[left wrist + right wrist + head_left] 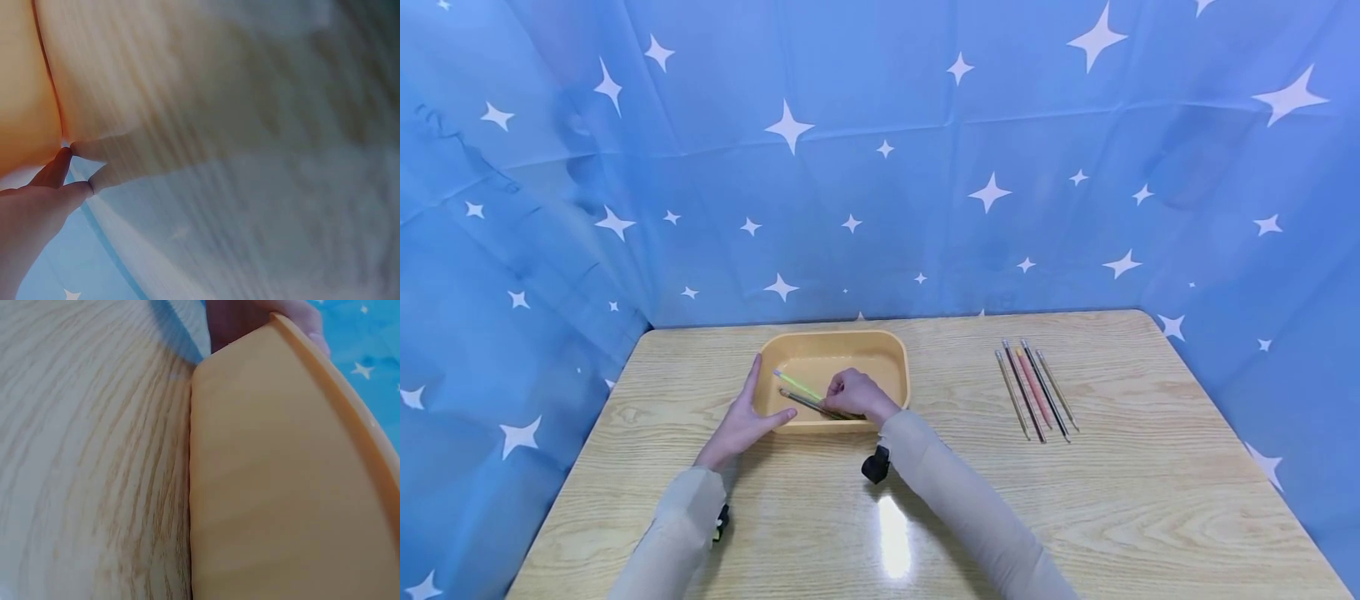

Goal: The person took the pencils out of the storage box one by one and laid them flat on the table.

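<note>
A shallow orange-yellow plastic tray (820,333) sits on the table with a few pencils lying in its front left part. Among them are a yellow-green pencil (795,383) and a dark pencil (805,402). My left hand (743,423) holds the tray's front left corner, thumb over the front rim and fingers along the left side; the left wrist view shows fingertips of this hand (44,200) down beside the tray wall. Inside the tray, my right hand (857,393) has its fingers curled down and pinches a pencil, whose far end is hidden under the hand.
To the right of the tray, several pencils (1033,387) lie side by side on the wooden table (1135,500). A blue curtain with white stars (880,208) hangs behind the table's back edge and down both sides. Each wrist carries a small black device.
</note>
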A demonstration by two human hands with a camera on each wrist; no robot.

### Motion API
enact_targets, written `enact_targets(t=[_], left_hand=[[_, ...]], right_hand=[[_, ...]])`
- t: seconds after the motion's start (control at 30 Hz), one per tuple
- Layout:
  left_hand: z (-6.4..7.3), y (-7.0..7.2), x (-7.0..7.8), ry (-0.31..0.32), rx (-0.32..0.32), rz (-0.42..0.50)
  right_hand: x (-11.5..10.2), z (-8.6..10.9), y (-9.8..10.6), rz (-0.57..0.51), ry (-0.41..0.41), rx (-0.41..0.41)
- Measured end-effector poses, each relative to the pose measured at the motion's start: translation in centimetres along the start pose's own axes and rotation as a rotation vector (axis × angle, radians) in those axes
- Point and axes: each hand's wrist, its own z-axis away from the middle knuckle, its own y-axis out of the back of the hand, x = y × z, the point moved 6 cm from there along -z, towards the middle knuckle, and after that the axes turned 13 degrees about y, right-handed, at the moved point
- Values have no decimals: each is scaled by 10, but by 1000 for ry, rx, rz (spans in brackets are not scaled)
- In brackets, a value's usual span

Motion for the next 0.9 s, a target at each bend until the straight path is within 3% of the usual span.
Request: enact_targets(t=[0.3,0.57,0.9], left_hand=[[0,0,-2,30,-12,5],[-2,-1,-4,47,-14,3],[-1,-2,-3,34,-9,9]], right_hand=[[-7,-4,2,-191,113,31],[-12,-3,4,-238,165,29],[-12,3,10,-269,149,3]])
